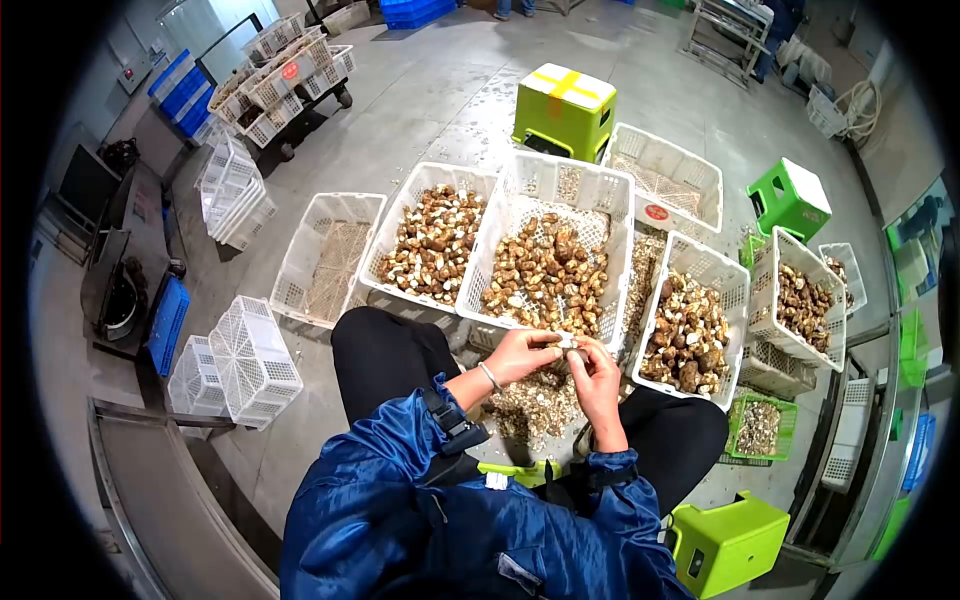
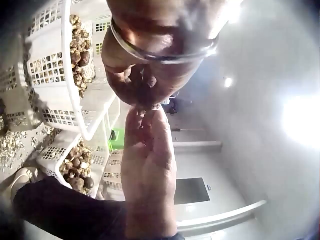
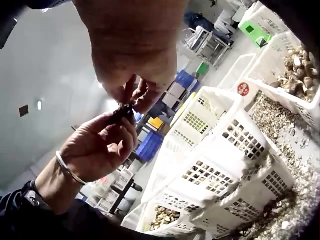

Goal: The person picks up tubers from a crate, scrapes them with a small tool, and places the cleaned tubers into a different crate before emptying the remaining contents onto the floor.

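Showing a bracelet (image 1: 488, 377) at its wrist, the left hand (image 1: 515, 360) pinches a mushroom piece (image 1: 567, 343) over the scraps (image 1: 535, 408), before the middle crate (image 1: 530, 172); the right hand (image 1: 598, 388) pinches its other side; farther right, another crate (image 1: 738, 330) holds brown-and-white mushrooms (image 1: 685, 335)

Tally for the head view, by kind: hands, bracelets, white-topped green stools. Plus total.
Left hand and right hand: 2
Bracelet: 1
White-topped stools, far and right: 2
Total: 5
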Demonstrator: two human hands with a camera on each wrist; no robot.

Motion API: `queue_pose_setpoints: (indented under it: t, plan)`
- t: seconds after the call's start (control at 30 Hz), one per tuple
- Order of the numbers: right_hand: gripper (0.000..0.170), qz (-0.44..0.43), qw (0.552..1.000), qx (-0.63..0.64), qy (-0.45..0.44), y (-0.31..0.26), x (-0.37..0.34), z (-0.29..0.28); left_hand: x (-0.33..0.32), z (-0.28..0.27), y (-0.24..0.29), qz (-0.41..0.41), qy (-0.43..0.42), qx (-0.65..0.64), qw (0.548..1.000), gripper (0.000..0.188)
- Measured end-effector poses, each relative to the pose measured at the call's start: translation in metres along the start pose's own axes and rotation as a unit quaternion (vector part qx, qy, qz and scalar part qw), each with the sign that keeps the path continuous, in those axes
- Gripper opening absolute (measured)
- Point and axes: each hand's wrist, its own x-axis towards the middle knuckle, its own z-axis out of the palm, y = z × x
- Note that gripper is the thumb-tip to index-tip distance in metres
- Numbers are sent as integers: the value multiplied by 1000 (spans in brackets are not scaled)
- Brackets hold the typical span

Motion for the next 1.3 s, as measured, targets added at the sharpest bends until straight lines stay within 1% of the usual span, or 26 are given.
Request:
queue_pose_setpoints:
  t: [0.03,0.07,0.1,0.13,0.2,0.23,0.27,0.3,0.33,0.4,0.47,0.5,0.6,0.63,0.73,0.77,0.83,0.9,0.93,1.03,1.07,1.1,1.13,1.17,1.23,1.3]
  plan:
    - [13,71,996,49,2,2,-1,0,1,1,-2,-27,-18,-57,998,39]
    - [13,141,985,98,5,6,-1,-2,1,1,-4,-34,-21,-66,997,39]
    - [15,125,984,124,11,12,2,-2,1,1,-2,-40,-24,-76,996,39]
    - [17,129,981,145,-1,16,2,-5,1,1,-1,-45,-29,-85,995,39]
    - [18,114,989,95,-10,14,-1,-6,3,2,-3,-59,-33,-98,993,39]
    - [20,22,1000,19,10,5,0,-2,3,1,-2,-65,-34,-106,992,38]
    - [20,3,1000,1,14,9,-1,0,3,1,-1,-72,-36,-114,990,38]
    - [20,67,996,48,11,8,0,-2,3,3,0,-65,-41,-152,985,35]
    - [20,132,987,95,9,7,0,-5,1,4,1,-92,-47,-208,973,34]
    - [20,111,990,87,1,12,2,-8,-3,5,8,-146,-60,-317,935,33]
    - [20,62,996,63,15,3,0,-4,-2,6,5,-148,-65,-319,934,30]
    - [19,8,1000,10,15,1,2,-3,-2,6,6,-153,-66,-315,934,30]
    - [17,129,990,58,19,15,1,-7,-4,8,7,-161,-63,-315,933,28]
    - [15,146,983,107,13,15,2,-9,-4,10,6,-162,-61,-327,929,28]
    - [14,78,995,58,27,6,0,-3,-4,10,9,-160,-69,-380,908,27]
    - [15,-28,998,-44,30,2,3,-3,-4,10,7,-164,-70,-389,904,27]
    - [15,57,998,2,24,6,1,-4,-2,11,-1,-184,-61,-419,887,26]
    - [14,133,990,47,17,8,2,-8,0,9,-14,-210,-91,-482,846,26]
    - [14,91,995,25,22,6,2,-7,1,8,-18,-222,-106,-512,823,25]
    - [13,-46,998,-43,30,-6,4,-2,2,7,-23,-232,-119,-536,803,28]
    - [13,-13,999,-26,36,-8,4,-3,1,7,-24,-237,-118,-542,798,28]
    - [13,20,999,-10,43,-9,3,-3,3,5,-28,-234,-151,-567,775,30]
    - [13,53,997,7,50,-9,3,-4,4,5,-31,-236,-158,-569,772,30]
    - [13,75,996,27,43,9,2,-6,5,5,-34,-237,-167,-571,768,30]
    - [14,85,993,68,44,8,2,-5,4,3,-24,-223,-187,-570,769,29]
    - [15,82,992,94,35,10,2,-6,2,7,-5,-185,-117,-504,836,29]
